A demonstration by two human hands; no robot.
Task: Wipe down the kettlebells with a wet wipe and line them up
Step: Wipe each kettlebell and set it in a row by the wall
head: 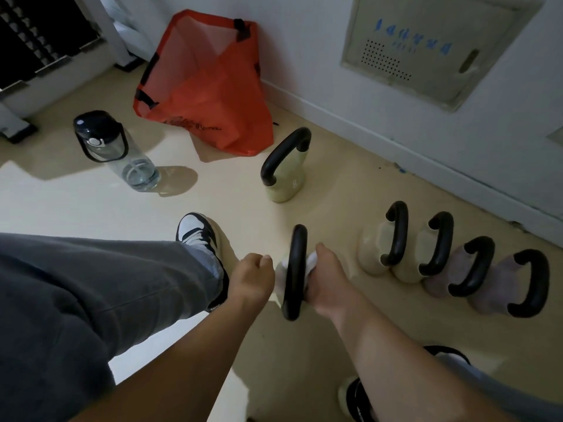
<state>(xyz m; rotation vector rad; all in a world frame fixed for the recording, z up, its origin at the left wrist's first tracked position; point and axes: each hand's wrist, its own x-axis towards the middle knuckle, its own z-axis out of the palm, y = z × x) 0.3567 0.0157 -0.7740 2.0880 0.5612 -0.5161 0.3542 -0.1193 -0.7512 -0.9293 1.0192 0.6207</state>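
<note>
A kettlebell with a black handle [295, 271] stands on the floor between my hands; its pale body is mostly hidden. My right hand [327, 278] holds a white wet wipe [311, 261] against the right side of the handle. My left hand [251, 277] is curled into a fist just left of the handle and holds nothing that shows. To the right, several kettlebells stand in a row near the wall: two cream ones [373, 249] and two mauve ones [495, 283]. Another pale green kettlebell [285, 184] stands alone further back.
An orange bag [201, 86] leans against the wall at the back. A clear water bottle with a dark lid [117, 150] stands on the floor at the left. My left leg and shoe [201, 236] are beside the work spot; my right shoe [353, 397] is low down.
</note>
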